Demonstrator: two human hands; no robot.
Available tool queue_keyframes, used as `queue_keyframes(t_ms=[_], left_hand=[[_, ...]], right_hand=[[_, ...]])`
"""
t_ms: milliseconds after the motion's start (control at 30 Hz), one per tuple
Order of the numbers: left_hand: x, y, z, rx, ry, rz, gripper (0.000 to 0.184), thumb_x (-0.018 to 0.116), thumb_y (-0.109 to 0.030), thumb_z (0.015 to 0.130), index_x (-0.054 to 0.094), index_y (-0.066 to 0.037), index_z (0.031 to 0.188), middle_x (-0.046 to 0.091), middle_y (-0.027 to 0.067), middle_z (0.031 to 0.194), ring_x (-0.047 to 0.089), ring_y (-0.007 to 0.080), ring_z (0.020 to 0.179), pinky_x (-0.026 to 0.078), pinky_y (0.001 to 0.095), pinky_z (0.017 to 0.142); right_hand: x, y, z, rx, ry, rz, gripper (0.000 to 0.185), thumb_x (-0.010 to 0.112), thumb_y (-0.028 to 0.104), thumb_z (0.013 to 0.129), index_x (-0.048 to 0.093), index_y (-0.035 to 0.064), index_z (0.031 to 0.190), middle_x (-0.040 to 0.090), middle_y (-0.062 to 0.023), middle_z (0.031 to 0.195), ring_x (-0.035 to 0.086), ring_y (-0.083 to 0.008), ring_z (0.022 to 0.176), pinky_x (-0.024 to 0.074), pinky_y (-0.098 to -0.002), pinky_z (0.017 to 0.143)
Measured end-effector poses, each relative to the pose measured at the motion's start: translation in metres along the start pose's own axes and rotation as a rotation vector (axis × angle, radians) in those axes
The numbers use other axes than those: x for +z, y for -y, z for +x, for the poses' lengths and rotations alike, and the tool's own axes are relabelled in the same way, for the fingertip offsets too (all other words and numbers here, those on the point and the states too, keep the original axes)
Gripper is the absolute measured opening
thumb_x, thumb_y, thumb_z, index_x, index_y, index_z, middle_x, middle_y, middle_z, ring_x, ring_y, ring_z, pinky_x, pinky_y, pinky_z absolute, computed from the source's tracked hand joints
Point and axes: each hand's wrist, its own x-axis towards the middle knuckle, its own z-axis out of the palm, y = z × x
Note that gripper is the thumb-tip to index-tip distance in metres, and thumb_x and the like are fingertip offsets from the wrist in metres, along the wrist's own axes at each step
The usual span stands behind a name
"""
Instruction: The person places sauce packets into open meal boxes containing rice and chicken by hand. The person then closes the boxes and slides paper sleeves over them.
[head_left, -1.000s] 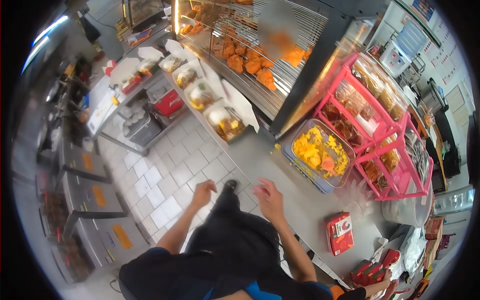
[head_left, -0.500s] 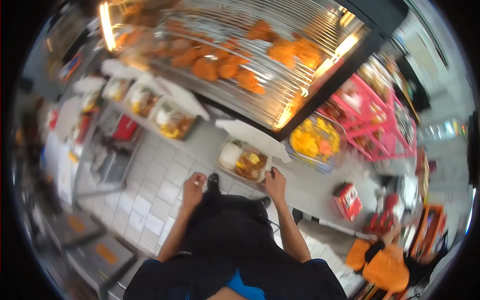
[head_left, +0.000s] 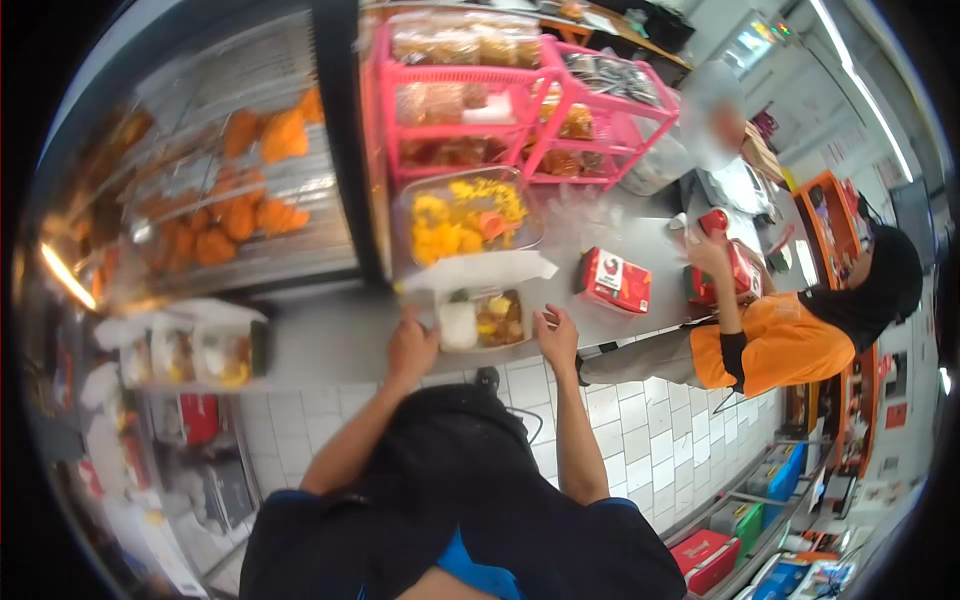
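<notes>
On the steel counter in front of me stands an open paper meal box. White rice fills its left part, and brown and yellow food lies on the right; the lid is folded back. My left hand is at the box's left side with its fingers loosely extended; whether it touches the box is unclear. At the right edge, my right hand has thumb and fingers apart and holds nothing. Behind the lid sits a clear tub of yellow food with an orange scoop.
A heated glass cabinet with fried chicken stands at left, and more open meal boxes below it. Pink racks hold packets. A red carton lies right. A co-worker in orange handles red boxes.
My view has turned to the right. The meal box has moved right along the counter, away from the other open boxes, with my hands staying on either side of it.
</notes>
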Motion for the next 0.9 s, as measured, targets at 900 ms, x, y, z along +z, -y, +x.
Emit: queue_keyframes(t_ms=[900], left_hand=[[0.002, -0.062, 0.007, 0.341, 0.099, -0.195, 0.047, 0.043, -0.001, 0.095, 0.055, 0.000, 0.141, 0.068, 0.0195, 0.124, 0.064, 0.0269, 0.119, 0.046, 0.0361, 0.105]], right_hand=[[0.003, 0.058, 0.011, -0.170, 0.445, 0.073, 0.080, 0.053, 0.010, 0.092, 0.012, 0.0139, 0.160, 0.067, -0.0344, 0.093, 0.063, -0.0553, 0.090, 0.0488, -0.0579, 0.081]])
